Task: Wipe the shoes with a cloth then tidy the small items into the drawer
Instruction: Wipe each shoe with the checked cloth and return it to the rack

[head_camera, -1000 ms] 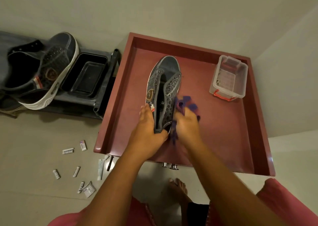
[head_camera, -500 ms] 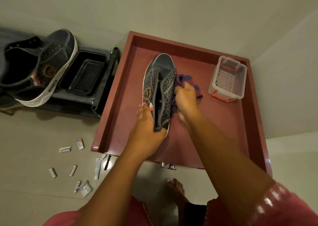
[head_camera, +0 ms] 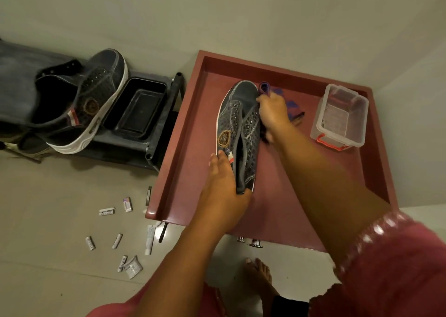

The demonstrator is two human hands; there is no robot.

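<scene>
A dark grey sneaker [head_camera: 241, 123] lies on the reddish-brown table top [head_camera: 188, 148], toe pointing away from me. My left hand [head_camera: 224, 191] grips its heel end. My right hand [head_camera: 272, 114] holds a purple cloth [head_camera: 289, 102] bunched against the shoe's right side near the toe. A second matching sneaker [head_camera: 96, 104] with a white sole sits on a dark rack at the left. Several small tubes and packets [head_camera: 115, 239] lie scattered on the floor at the lower left.
A clear plastic box with red handles [head_camera: 340, 119] stands at the table's back right. A black tray [head_camera: 137, 107] rests on the rack beside the table. Two metal drawer knobs [head_camera: 251, 242] show under the table's near edge. My bare foot [head_camera: 258, 273] is on the tiled floor.
My right hand has slid the cloth forward along the shoe's right side, from the heel area up to the toe. My left hand has kept its grip on the heel.
</scene>
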